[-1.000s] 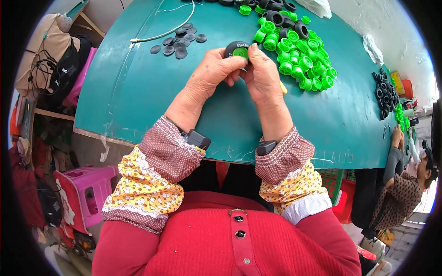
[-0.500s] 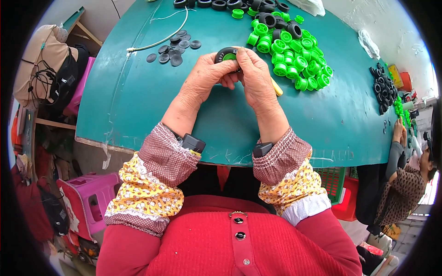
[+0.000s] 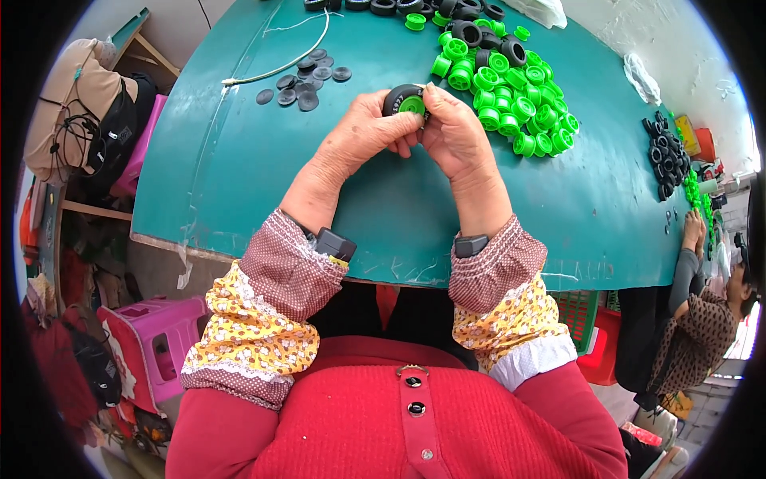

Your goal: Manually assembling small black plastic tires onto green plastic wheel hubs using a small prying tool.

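Between my two hands is a toy wheel, a black tyre (image 3: 393,100) with a bright green rim (image 3: 412,104) seated in its middle. My left hand (image 3: 357,136) is closed round the tyre's left side, its thumb lying across the lower part of the rim. At the right edge my right hand (image 3: 460,137) is also closed, thumb and fingertips pressed against the wheel. Its other fingers curl underneath, so whatever else they hold is hidden. Left of the wheel lie several flat black discs (image 3: 307,100). To the right is a heap of green rims (image 3: 523,108).
Black tyres (image 3: 465,33) lie among and behind the rims on the green table (image 3: 263,184). A pale cord (image 3: 303,56) curves at the back left. Another person (image 3: 702,319) works at the right beside more tyres (image 3: 666,156). A pink stool (image 3: 159,343) stands at lower left.
My hands and the wheel have shifted slightly right and down. My right wrist has turned outward, showing more of the green rim. The yellow handle beside my right hand is out of sight.
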Available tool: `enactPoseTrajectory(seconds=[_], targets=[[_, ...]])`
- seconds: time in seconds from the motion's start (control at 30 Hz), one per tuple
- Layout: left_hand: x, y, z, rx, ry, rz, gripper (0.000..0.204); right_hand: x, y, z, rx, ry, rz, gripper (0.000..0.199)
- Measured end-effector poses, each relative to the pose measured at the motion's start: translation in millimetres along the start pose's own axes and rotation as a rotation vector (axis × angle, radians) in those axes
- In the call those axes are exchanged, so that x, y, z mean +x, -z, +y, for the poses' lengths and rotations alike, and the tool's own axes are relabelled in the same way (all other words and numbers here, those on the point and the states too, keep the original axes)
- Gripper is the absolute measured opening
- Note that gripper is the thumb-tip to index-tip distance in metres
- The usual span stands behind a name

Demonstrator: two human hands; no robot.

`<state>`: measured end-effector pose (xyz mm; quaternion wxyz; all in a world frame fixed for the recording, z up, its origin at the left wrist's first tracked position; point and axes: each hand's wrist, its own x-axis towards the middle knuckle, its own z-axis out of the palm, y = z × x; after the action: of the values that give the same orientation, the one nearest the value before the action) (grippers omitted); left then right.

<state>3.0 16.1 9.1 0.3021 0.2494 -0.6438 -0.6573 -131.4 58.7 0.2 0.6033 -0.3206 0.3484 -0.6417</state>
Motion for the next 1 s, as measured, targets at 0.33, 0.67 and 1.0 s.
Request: enactPoseTrajectory(seconds=[0.33,0.67,1.0], targets=[[-1,4,-1,0.052,0.055,-0.036,0.02,-1,1,0,-0.061,-0.025,0.039,0.022],[2,0,-3,0.123,0.031,-0.04,0.019,5,19,1,-0.021,-0.109,-0.07,0.026],[-2,-3,4,0.104,0.147,-0.108,0.02,-3,1,-8,-0.19,-0.018,-0.093,0.026]])
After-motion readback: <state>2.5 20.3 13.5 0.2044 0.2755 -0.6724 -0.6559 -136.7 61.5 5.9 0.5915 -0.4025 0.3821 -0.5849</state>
